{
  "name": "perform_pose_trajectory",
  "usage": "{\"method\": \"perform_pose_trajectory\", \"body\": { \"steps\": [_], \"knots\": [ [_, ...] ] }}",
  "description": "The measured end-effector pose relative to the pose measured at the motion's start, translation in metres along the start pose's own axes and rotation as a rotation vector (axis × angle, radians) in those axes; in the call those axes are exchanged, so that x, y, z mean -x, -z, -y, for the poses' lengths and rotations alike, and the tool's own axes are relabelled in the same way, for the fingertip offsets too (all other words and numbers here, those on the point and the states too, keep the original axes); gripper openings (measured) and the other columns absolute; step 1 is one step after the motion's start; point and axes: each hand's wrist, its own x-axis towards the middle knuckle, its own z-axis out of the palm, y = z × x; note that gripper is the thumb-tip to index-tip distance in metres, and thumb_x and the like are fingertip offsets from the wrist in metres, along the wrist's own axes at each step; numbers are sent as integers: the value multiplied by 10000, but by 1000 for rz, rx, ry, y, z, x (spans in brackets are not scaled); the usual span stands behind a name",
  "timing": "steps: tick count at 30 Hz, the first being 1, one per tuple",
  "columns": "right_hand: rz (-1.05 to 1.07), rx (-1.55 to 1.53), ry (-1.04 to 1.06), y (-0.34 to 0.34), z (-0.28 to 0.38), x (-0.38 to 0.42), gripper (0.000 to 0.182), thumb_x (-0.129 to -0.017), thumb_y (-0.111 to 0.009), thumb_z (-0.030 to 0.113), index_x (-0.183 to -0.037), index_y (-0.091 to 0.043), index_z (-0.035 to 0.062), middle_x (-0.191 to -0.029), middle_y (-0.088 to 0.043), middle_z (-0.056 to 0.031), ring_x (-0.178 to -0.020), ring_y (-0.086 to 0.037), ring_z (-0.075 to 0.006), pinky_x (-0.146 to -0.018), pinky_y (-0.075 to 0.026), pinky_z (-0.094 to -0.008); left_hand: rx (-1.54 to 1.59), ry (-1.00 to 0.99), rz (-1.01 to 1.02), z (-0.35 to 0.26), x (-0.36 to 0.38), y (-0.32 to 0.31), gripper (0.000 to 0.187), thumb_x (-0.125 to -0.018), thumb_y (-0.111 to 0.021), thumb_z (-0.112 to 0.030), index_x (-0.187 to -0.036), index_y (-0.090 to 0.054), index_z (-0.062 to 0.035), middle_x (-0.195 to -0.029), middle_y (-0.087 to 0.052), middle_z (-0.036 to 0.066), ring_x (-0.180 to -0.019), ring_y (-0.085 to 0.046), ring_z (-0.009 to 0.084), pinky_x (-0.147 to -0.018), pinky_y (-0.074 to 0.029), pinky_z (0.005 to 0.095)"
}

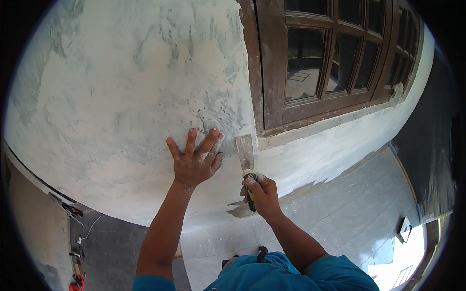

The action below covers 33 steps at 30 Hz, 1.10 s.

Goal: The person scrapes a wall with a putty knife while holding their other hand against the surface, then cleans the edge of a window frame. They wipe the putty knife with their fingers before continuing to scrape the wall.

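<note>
My left hand (195, 157) lies against the plastered wall (126, 97), fingers spread, with white powder on the fingertips and knuckles. To its right, my right hand (261, 193) is wrapped round the dark and yellow handle of a putty knife (245, 151). The metal blade points up, its tip close to the wall near the lower left corner of the brown wooden window frame (273, 72). White residue coats the blade and my right fingers. Grey smears and rough patches mark the white wall just above my left hand.
Glass panes (304, 63) fill the window at upper right, and a small whitish object (398, 92) sits on its sill. Grey tiles (320, 208) cover the floor below. A red item (76, 282) and a cable (92, 227) lie at lower left. Dark sheeting (427, 145) stands at right.
</note>
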Motion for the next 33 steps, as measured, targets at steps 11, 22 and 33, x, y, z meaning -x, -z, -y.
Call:
{"method": "perform_pose_trajectory", "body": {
  "steps": [11, 22, 33],
  "knots": [
    [4, 42, -7, 10, -2, -4, 181, -982, -584, 199, -952, -639, 29, -711, -626, -26, -615, -567, -62, -546, -471, -218, -25, 3, -7, -2, -2, 2, 415, -880, -602, -443, -1229, -640, -223, -1540, -387, -48, -1493, -160, 342, -1141, 27, 713],
    [41, 23, 37, -2, 13, -6, 180, -970, -576, 165, -930, -638, 1, -725, -631, -45, -632, -609, -97, -548, -504, -238, -31, 1, -14, -3, 0, 1, 401, -906, -564, -450, -1227, -636, -222, -1538, -388, -36, -1493, -165, 343, -1140, 21, 714],
    [15, 16, 41, -3, 18, -9, 183, -971, -595, 198, -953, -641, 21, -702, -622, -22, -570, -547, -56, -525, -470, -224, -41, 1, -11, -1, -1, 0, 399, -913, -550, -448, -1232, -631, -224, -1545, -377, -42, -1493, -166, 338, -1144, 20, 707]
  ]
}}
